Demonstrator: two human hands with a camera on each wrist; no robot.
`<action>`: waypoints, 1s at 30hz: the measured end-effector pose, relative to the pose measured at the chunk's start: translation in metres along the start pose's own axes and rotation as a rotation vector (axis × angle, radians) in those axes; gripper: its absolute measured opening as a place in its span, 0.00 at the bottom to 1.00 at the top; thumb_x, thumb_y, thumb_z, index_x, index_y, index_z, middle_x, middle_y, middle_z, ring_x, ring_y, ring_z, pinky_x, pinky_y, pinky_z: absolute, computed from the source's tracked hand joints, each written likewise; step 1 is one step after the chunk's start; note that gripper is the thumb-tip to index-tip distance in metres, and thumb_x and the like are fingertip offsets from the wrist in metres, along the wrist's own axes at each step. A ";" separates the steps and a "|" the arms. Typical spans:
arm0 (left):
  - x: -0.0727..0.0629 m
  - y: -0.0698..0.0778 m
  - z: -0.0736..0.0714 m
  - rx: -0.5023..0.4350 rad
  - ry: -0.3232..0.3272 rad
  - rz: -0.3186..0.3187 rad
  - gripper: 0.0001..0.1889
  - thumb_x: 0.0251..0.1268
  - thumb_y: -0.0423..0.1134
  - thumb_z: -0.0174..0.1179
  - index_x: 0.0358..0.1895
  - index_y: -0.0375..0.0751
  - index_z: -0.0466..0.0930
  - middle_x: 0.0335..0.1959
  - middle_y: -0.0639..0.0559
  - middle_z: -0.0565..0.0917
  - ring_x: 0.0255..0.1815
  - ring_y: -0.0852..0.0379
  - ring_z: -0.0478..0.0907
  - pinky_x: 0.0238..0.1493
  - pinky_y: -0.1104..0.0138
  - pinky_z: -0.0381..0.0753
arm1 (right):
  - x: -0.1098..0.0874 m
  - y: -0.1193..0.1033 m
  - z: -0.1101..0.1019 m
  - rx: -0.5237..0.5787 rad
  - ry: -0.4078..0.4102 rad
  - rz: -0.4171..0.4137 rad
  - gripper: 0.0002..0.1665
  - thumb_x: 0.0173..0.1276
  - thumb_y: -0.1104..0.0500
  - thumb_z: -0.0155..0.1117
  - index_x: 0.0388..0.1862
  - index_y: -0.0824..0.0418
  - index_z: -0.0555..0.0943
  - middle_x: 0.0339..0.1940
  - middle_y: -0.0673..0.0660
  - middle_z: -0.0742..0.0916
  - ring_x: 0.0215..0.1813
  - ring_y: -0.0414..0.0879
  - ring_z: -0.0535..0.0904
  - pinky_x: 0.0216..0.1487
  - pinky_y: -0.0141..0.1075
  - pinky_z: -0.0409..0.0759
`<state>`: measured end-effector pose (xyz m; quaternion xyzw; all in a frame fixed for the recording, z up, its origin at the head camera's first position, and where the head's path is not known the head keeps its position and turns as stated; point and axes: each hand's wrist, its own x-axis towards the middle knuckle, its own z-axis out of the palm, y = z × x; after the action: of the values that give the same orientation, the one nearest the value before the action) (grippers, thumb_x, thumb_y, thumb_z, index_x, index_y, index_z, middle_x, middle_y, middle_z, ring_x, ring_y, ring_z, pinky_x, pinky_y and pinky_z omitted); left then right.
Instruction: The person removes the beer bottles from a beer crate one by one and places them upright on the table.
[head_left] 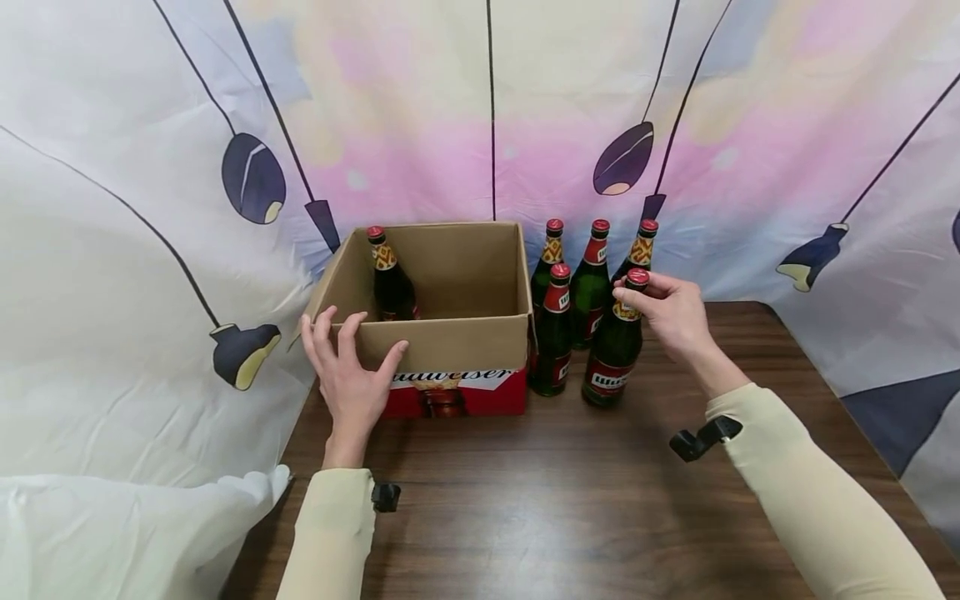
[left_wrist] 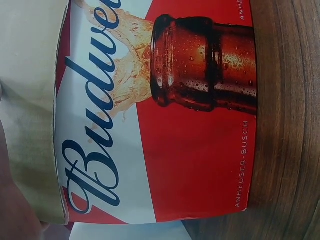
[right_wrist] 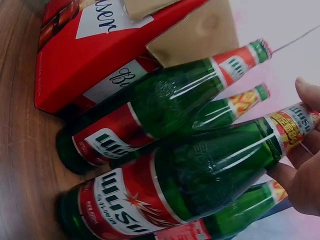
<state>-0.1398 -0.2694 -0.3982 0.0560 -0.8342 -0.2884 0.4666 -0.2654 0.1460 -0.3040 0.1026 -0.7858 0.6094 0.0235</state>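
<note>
My right hand (head_left: 671, 312) grips the neck of a green beer bottle (head_left: 611, 367), just below its red cap. In the right wrist view the held bottle (right_wrist: 210, 160) shows a red and white label. My left hand (head_left: 352, 379) lies spread against the front flap of an open cardboard box (head_left: 450, 342), fingertips at the flap's upper edge. Inside the box, toward its left, stands one beer bottle (head_left: 392, 279), its base hidden by the flap. The left wrist view shows the box's red printed front (left_wrist: 195, 165).
Several other green bottles, including a front one (head_left: 555, 333) and a back one (head_left: 590, 292), stand close together along the box's right side. The box sits on a dark wooden table (head_left: 525, 500). A patterned curtain (head_left: 420, 108) hangs behind, and white cloth (head_left: 135, 533) lies at left.
</note>
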 end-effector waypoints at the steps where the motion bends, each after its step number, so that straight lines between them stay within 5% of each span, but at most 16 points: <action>1: 0.000 0.000 0.001 0.001 -0.002 -0.002 0.37 0.64 0.68 0.67 0.68 0.50 0.74 0.79 0.44 0.61 0.88 0.35 0.41 0.72 0.29 0.67 | 0.001 0.003 0.001 0.012 0.014 0.006 0.29 0.70 0.52 0.77 0.64 0.66 0.85 0.36 0.31 0.90 0.50 0.30 0.84 0.48 0.22 0.82; 10: 0.001 0.000 0.001 0.012 0.001 -0.001 0.37 0.62 0.65 0.71 0.68 0.50 0.74 0.79 0.45 0.61 0.88 0.35 0.42 0.68 0.29 0.72 | 0.012 0.016 0.011 -0.035 0.030 0.032 0.29 0.69 0.47 0.77 0.61 0.63 0.86 0.34 0.30 0.88 0.41 0.38 0.78 0.28 0.31 0.77; 25: 0.001 0.000 0.005 0.001 0.024 0.008 0.36 0.60 0.59 0.76 0.67 0.48 0.75 0.79 0.45 0.62 0.88 0.33 0.43 0.65 0.28 0.72 | 0.032 0.021 0.021 0.052 0.037 -0.009 0.27 0.68 0.51 0.78 0.61 0.64 0.87 0.35 0.31 0.90 0.46 0.31 0.84 0.41 0.25 0.78; 30: 0.000 0.000 0.004 -0.007 0.027 0.000 0.36 0.59 0.61 0.75 0.67 0.48 0.76 0.79 0.45 0.62 0.88 0.35 0.41 0.69 0.26 0.68 | 0.036 0.022 0.025 0.073 0.016 -0.004 0.28 0.69 0.51 0.77 0.63 0.64 0.86 0.36 0.32 0.91 0.33 0.35 0.77 0.25 0.28 0.71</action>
<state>-0.1431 -0.2678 -0.4002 0.0582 -0.8268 -0.2903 0.4782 -0.3024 0.1222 -0.3256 0.0998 -0.7627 0.6384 0.0272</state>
